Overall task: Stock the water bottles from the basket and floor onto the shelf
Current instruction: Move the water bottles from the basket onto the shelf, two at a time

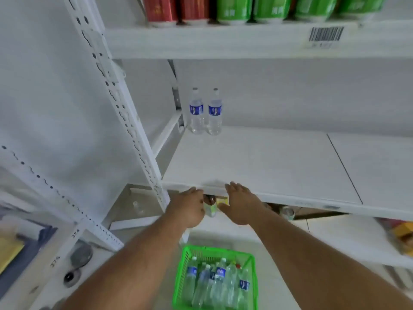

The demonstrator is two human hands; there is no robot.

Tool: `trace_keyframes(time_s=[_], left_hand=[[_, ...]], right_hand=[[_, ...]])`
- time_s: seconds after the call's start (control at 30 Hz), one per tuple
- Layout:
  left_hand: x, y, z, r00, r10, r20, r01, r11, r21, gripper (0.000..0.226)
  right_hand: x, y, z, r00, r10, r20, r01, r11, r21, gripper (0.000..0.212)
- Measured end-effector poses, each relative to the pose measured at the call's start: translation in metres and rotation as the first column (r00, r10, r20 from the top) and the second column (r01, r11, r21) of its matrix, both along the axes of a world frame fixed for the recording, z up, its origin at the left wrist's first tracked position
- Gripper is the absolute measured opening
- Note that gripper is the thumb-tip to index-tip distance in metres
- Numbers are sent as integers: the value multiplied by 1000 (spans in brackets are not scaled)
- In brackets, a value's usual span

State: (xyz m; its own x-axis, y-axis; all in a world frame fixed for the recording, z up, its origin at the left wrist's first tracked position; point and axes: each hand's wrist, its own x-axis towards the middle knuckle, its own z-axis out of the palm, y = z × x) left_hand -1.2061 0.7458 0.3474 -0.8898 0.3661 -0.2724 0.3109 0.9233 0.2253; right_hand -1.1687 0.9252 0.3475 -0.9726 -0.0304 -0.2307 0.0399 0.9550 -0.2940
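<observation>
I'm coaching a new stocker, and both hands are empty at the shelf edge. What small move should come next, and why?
Probably lower a hand to the green basket and take a water bottle. Both hands look open and empty, only two bottles stand at the shelf's back left, and the basket is full.

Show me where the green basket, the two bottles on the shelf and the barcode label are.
green basket (182, 272): head view, left rim.
two bottles (215, 113): head view, right bottle's blue label.
barcode label (325, 34): head view, black bars.

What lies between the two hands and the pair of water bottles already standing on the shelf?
Nothing: in the head view, the white shelf is bare from the left hand and right hand at its front edge back to the two water bottles.
</observation>
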Motion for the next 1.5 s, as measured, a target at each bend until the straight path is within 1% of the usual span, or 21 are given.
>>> trace_keyframes(time_s=[0.07,0.2,0.4,0.5,0.6,0.73,0.83,0.97,1.07,1.17,1.27,1.37,1.43,1.5], left_hand=[[23,2,-15,999,6,39,-5,1000,-22,63],[61,1,-51,987,8,160,6,996,-87,71],[84,-11,-97,956,26,292,4,995,-101,68],[86,-24,-124,923,49,381,-19,996,-82,67],[82,-39,-155,884,80,460,-59,996,-61,69],[74,-57,-193,813,73,577,-95,995,7,72],[61,-67,-226,782,76,619,-106,994,12,74],[43,-66,-280,760,126,638,-169,986,6,75],[34,-57,-333,733,178,656,-246,969,12,75],[29,-42,-401,715,225,662,-321,947,24,73],[29,-26,-480,693,261,672,-362,932,10,74],[32,-16,-561,671,282,686,-370,929,-21,77],[33,-12,-612,648,307,697,-402,915,-30,79],[33,-6,-658,635,331,698,-430,902,-36,81]], right_hand=[[23,7,-21,999,17,44,-18,1000,20,76],[63,16,-64,989,-6,146,3,1000,22,79],[99,13,-110,951,-94,295,105,994,-21,79],[107,3,-133,905,-154,396,184,982,-38,80],[109,-11,-153,857,-235,459,285,958,-43,76],[108,-30,-181,758,-355,548,466,882,-74,71],[105,-37,-208,700,-395,595,542,836,-82,69],[93,-34,-256,640,-426,639,610,788,-86,71],[81,-26,-311,592,-451,667,669,737,-95,71],[66,-15,-387,542,-497,678,746,655,-116,67],[56,-4,-473,465,-554,691,832,539,-128,57],[51,3,-567,376,-573,728,898,420,-132,60],[48,6,-627,346,-564,750,915,380,-135,57],[38,7,-669,355,-563,746,913,380,-148,56]])
